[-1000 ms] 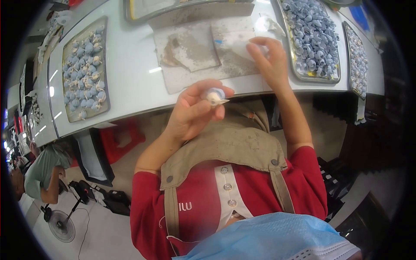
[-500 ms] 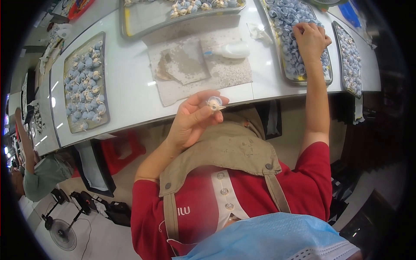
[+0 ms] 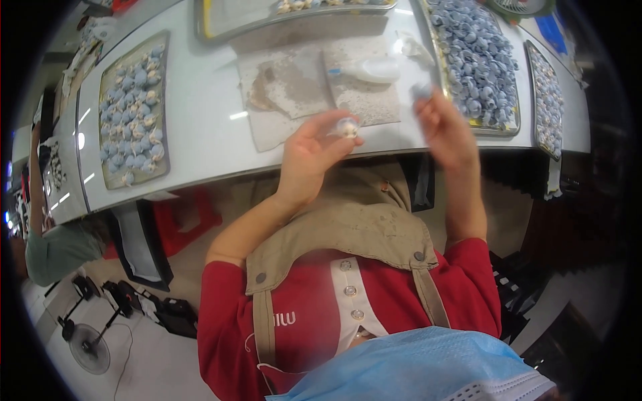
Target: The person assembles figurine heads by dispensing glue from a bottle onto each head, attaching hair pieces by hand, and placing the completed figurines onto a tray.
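Observation:
My left hand (image 3: 309, 155), above the table's near edge, pinches a small cream figurine head (image 3: 348, 128) with pointed ears and a pale blue-grey top. To its right, my right hand (image 3: 447, 132) is lifted over the table, smeared by motion. Between its thumb and fingers is a small blue-grey cap-like piece (image 3: 421, 91), blurred. Many similar blue-grey pieces (image 3: 476, 63) fill the tray (image 3: 493, 129) beyond that hand. A stained paper mat (image 3: 366, 110) lies in front of me, and a white squeeze bottle (image 3: 374, 70) with a blue tip rests on it.
On the left stands a tray (image 3: 144, 184) of blue-and-cream heads. Another tray (image 3: 231, 20) is at the far edge, and a narrower one (image 3: 556, 156) at far right. A crumpled tissue (image 3: 416, 48) lies beside the bottle. A person in a green sleeve (image 3: 57, 257) sits at left.
My right hand has come out of the tray of blue-grey pieces, moving left and nearer with one piece. My left hand has shifted slightly right and farther up with the figurine head.

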A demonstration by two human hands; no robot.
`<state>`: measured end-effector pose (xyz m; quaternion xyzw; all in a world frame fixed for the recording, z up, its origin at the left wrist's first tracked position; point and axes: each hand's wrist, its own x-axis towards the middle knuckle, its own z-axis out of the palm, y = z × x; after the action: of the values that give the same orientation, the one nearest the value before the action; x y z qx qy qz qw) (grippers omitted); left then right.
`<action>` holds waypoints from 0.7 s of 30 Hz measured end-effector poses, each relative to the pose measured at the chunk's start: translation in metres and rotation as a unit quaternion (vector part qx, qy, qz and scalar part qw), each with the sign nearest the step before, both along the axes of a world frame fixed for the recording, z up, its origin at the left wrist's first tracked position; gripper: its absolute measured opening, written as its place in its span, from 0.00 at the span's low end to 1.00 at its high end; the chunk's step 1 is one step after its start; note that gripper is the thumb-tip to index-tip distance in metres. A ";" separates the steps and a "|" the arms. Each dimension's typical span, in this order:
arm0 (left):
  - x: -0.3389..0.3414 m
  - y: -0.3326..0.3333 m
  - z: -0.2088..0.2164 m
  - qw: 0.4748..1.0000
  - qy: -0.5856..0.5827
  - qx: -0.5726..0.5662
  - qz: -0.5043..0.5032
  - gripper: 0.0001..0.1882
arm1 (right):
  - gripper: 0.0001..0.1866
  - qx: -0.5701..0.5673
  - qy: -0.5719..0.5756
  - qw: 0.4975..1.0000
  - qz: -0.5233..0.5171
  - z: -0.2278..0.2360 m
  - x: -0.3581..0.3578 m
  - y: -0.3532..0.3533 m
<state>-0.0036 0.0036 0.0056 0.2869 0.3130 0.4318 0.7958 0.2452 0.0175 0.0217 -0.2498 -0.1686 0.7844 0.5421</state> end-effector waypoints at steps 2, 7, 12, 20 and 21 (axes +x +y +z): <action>0.005 0.002 -0.004 0.999 -0.015 0.042 0.018 0.22 | 0.13 -0.106 0.042 0.993 0.001 0.002 -0.038 -0.025; 0.005 -0.003 -0.006 0.997 -0.029 0.067 0.025 0.25 | 0.14 -0.226 0.120 0.965 0.054 -0.002 -0.076 -0.044; 0.002 -0.009 -0.003 0.995 -0.002 0.091 0.031 0.23 | 0.13 -0.242 0.078 0.966 0.047 -0.007 -0.088 -0.048; -0.001 -0.011 -0.003 0.990 0.041 0.128 0.037 0.19 | 0.13 0.127 -0.468 0.863 -0.145 -0.010 -0.104 -0.050; -0.001 -0.012 -0.002 0.990 0.040 0.127 0.035 0.19 | 0.14 0.240 -0.582 0.757 -0.176 -0.008 -0.103 -0.050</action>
<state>-0.0048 -0.0079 0.0034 0.3918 0.2974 0.4836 0.7240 0.1419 -0.0329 0.0133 -0.5454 -0.5870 0.3126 0.5101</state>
